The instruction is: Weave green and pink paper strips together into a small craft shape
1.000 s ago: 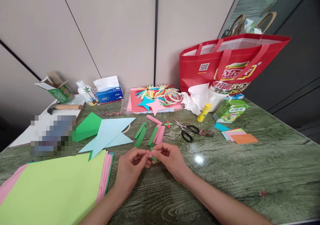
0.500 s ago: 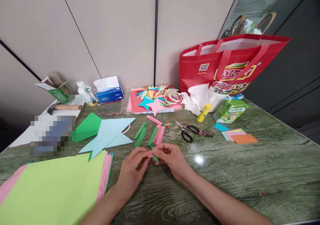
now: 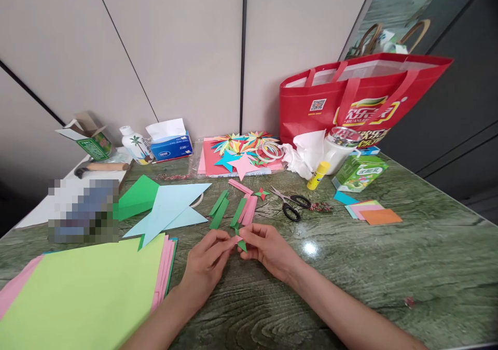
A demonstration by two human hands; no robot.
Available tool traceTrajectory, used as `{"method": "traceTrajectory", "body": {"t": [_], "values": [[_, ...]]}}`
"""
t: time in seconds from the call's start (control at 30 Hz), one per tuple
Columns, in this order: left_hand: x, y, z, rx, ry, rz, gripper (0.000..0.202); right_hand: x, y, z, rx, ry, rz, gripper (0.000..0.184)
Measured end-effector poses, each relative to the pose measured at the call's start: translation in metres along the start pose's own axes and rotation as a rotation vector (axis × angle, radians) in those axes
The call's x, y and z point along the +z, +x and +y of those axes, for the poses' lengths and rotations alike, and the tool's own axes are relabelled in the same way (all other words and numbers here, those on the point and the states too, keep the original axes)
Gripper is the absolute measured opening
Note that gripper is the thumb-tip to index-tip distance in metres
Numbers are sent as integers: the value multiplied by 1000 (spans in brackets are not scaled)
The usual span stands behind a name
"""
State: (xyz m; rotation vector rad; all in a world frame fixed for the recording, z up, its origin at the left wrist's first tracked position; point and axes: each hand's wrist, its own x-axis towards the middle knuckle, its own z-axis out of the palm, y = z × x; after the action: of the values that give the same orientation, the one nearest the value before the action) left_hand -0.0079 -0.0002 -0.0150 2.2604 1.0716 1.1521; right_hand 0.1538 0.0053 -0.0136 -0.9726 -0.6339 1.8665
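Observation:
A small folded paper piece point(image 3: 241, 245), green and pink, is pinched between both hands above the table's near middle. My left hand point(image 3: 210, 254) grips its pink end with thumb and fingers pressed together. From the other side my right hand point(image 3: 266, 249) pinches it, hiding part of the folds. Just beyond the fingertips lie green paper strips point(image 3: 219, 210) and pink paper strips point(image 3: 248, 211). A little red-and-green folded star point(image 3: 262, 193) rests behind them, beside black-handled scissors point(image 3: 291, 205) that lie spread.
Left are stacked coloured sheets point(image 3: 97, 288), a light-blue paper star point(image 3: 167, 210) and a hammer point(image 3: 103, 167). Behind stand a tissue box point(image 3: 171, 147), finished paper stars point(image 3: 241, 158), a yellow glue stick point(image 3: 318, 176) and a red bag point(image 3: 303, 101). Small paper squares point(image 3: 379, 216) lie right.
My fingers have shifted very slightly on the folded paper, and its green tip shows a little more. Everything else stays in place.

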Motion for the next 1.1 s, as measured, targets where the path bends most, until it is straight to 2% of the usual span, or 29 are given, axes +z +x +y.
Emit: {"method": "traceTrajectory", "body": {"t": [0.1, 0.17, 0.23, 0.33, 0.43, 0.53, 0.7, 0.97, 1.1], "values": [[-1, 1, 1, -36, -32, 12, 22, 0, -1, -2, -13, -8, -2, 31], [-2, 4, 4, -136, -104, 10, 17, 0, -1, -3, -37, -37, 9, 31], [-4, 9, 9, -330, -244, -20, 12, -1, 0, -4, -57, -81, 18, 30], [-7, 15, 14, -677, -528, -83, 18, -2, 0, -5, -78, -146, 13, 29], [-7, 18, 15, -845, -722, -154, 31, -3, 1, -5, -95, -198, -3, 28], [-6, 16, 13, -888, -798, -251, 38, -5, 0, -4, -95, -268, -48, 28], [-6, 15, 9, -918, -831, -343, 32, -5, 0, -4, -84, -303, -86, 31], [-5, 13, 6, -945, -877, -345, 27, -3, -1, -8, -61, -326, -114, 33], [-6, 14, 7, -944, -865, -273, 26, -5, -1, -10, -86, -297, -107, 32]]}}
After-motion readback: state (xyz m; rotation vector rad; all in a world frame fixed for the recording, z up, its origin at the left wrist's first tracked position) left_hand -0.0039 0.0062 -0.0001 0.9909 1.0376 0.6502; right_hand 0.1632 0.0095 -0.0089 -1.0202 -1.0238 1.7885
